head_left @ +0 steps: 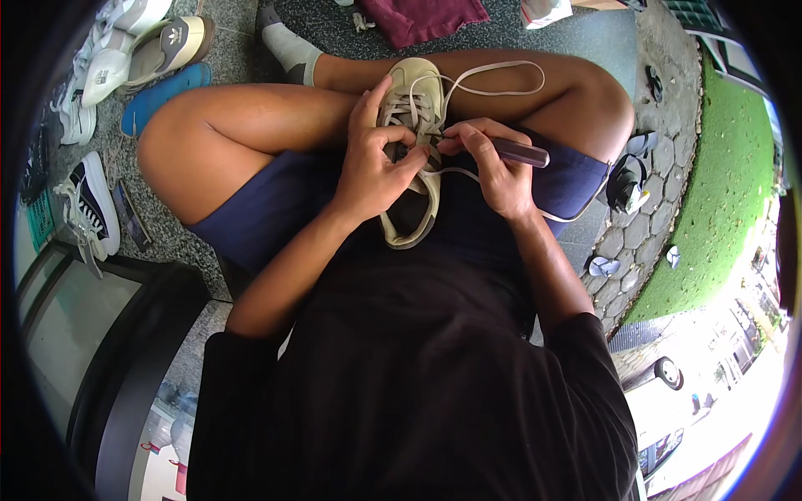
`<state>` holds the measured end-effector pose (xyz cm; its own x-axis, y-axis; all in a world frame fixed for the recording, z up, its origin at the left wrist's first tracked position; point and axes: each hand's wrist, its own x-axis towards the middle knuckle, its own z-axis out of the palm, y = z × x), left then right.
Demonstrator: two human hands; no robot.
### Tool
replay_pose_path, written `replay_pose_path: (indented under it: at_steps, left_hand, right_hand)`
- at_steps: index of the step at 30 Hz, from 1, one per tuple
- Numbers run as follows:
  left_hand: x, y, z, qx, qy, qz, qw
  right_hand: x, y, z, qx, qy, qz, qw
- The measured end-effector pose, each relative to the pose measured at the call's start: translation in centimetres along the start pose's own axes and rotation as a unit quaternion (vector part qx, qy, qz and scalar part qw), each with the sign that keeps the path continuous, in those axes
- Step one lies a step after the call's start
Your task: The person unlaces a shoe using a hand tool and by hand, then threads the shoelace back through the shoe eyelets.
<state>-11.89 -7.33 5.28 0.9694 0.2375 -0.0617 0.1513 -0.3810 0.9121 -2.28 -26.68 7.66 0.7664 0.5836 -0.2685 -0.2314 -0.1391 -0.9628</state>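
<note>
A beige sneaker [423, 80] rests in the lap between the crossed legs, toe pointing away. My left hand [374, 163] is closed around its left side, with thumb and index finger pinched together at the eyelets. My right hand [499, 171] grips a tool with a smooth dark maroon handle [525, 153], its working end at the sneaker's lacing area; the tip is too small to make out. A pale shoelace [541, 77] loops from the sneaker over the right leg. Another pale strand [576, 218] passes beneath my right hand to the right knee.
Several shoes, including a black sneaker [98, 204] and a blue insole [167, 96], lie at the left. A maroon cloth [422, 18] lies ahead. Sandals [604, 266] rest on the stone paving at the right. A dark-framed glass panel [138, 367] stands at lower left.
</note>
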Motion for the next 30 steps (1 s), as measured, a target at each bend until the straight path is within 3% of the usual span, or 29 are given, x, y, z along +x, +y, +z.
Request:
replay_pose_path:
  at_steps: [7,14,16,18,20,30]
  left_hand:
    - [-0.2,0.0,0.2,0.014,0.004,0.015,1.000]
    - [-0.1,-0.2,0.5,0.036,0.015,0.020,0.999]
    - [0.0,-0.5,0.5,0.029,0.013,0.021,0.999]
    - [0.2,-0.3,0.4,0.024,0.013,0.022,0.999]
    - [0.1,0.0,0.4,0.012,0.014,-0.001,1.000]
    - [-0.1,0.3,0.3,0.023,0.013,0.006,1.000]
  right_hand:
    - [0.0,-0.3,0.5,-0.024,0.023,-0.027,0.999]
    - [0.9,-1.0,0.8,-0.177,-0.026,-0.005,0.984]
    - [1.0,-0.7,0.8,-0.111,-0.014,-0.004,0.994]
    - [1.3,0.7,0.2,0.084,0.034,0.039,0.995]
    - [0.8,1.2,0.1,0.167,0.057,0.020,0.984]
    - [0.2,0.4,0.5,0.063,0.039,0.011,0.997]
